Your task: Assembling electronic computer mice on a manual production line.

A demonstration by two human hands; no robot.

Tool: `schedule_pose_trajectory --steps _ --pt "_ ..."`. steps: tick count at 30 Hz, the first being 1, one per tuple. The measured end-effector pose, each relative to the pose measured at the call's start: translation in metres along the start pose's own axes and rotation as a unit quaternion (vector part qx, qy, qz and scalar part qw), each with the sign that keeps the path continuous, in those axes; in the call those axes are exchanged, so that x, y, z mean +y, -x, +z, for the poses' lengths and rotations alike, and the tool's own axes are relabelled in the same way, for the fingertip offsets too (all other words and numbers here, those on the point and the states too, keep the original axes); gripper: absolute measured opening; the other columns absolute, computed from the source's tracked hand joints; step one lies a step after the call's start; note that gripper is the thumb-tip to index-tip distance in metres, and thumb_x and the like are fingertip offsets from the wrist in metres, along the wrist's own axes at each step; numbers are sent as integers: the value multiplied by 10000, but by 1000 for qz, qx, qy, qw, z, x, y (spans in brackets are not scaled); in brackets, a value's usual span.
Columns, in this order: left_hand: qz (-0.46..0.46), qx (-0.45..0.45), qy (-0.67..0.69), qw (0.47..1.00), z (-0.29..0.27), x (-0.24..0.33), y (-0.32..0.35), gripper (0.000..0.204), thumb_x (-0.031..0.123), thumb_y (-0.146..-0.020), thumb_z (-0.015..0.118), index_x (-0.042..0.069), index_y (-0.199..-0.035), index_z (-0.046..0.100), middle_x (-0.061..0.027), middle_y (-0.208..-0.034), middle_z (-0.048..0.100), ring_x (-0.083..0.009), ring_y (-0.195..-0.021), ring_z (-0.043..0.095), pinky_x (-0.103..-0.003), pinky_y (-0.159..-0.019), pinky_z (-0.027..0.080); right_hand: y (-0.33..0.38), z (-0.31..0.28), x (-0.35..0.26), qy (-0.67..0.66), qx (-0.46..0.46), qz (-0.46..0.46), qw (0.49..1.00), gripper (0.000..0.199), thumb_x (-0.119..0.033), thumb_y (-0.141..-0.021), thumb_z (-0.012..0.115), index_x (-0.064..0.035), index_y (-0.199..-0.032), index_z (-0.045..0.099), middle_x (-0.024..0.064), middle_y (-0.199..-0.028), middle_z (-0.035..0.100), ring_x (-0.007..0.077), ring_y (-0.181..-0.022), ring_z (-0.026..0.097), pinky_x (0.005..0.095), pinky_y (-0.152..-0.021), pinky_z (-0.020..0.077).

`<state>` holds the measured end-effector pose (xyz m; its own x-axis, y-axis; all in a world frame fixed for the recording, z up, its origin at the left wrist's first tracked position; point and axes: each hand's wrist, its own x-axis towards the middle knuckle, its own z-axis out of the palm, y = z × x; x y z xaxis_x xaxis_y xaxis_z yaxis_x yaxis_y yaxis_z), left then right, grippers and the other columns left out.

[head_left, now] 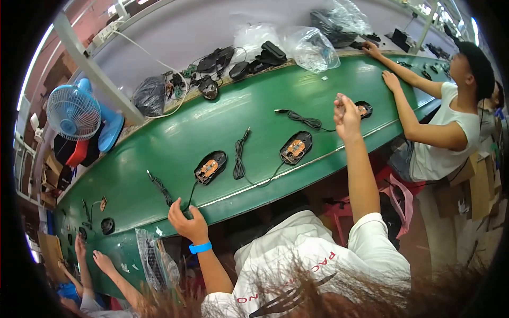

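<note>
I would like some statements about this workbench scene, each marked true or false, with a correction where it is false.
1. The left hand rests at the near edge of the green belt. True.
2. The left wrist wears a red band. False: the wristband is blue.
3. The right hand lies flat on the belt. False: it is raised above the belt, fingers closed; whether it holds something cannot be told.
4. Open mouse bases with orange circuit boards and black cables lie on the belt, such as the mouse base nearest the left hand. True.
5. A blue fan stands at the far left. True.
6. The belt is yellow. False: it is green.
</note>
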<state>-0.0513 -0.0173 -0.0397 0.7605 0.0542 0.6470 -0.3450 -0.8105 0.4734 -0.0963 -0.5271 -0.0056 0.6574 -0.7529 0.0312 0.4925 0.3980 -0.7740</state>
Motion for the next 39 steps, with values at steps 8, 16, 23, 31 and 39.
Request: schedule_pose_trajectory --steps 8,16,23,31,39 --pt "1 -9 17 1000 5 -6 3 350 41 -807 621 22 -1157 614 -154 -1182 591 -364 -1127 538 -487 -974 426 -161 20 10 286 59 -128 948 395 -300 -927 635 -58 -1239 629 88 -976 719 126 -524 525 268 -465 421" --pt "-9 -16 -5 1000 1 -5 -1 368 32 -797 618 24 -1165 608 -159 -1184 581 -367 -1138 527 -490 -976 421 -156 -23 27 695 69 -74 711 454 -354 -827 653 -145 -1230 663 171 -1192 669 358 -1124 621 451 -959 503" --pt "-2 -61 -23 998 6 -19 -1 410 68 -781 619 24 -1189 598 -177 -1186 576 -384 -1151 520 -497 -993 412 -185 -20 45 744 83 -147 646 333 -296 -855 642 -100 -1121 683 188 -1135 656 381 -1054 636 473 -913 519" --pt "12 -53 -67 996 3 -27 1 475 86 -732 617 6 -1197 570 -204 -1223 550 -398 -1158 511 -512 -978 413 -182 -23 47 749 49 -135 647 127 -174 -828 647 -90 -919 676 159 -1070 631 371 -1004 631 474 -875 520" --pt "103 -3 -103 989 21 -35 -2 455 399 -858 651 67 -1170 652 -147 -1104 637 -368 -1005 610 -483 -860 490 -185 -26 31 786 22 -127 605 128 -177 -831 644 -109 -938 658 144 -1072 617 363 -1006 638 460 -882 519"
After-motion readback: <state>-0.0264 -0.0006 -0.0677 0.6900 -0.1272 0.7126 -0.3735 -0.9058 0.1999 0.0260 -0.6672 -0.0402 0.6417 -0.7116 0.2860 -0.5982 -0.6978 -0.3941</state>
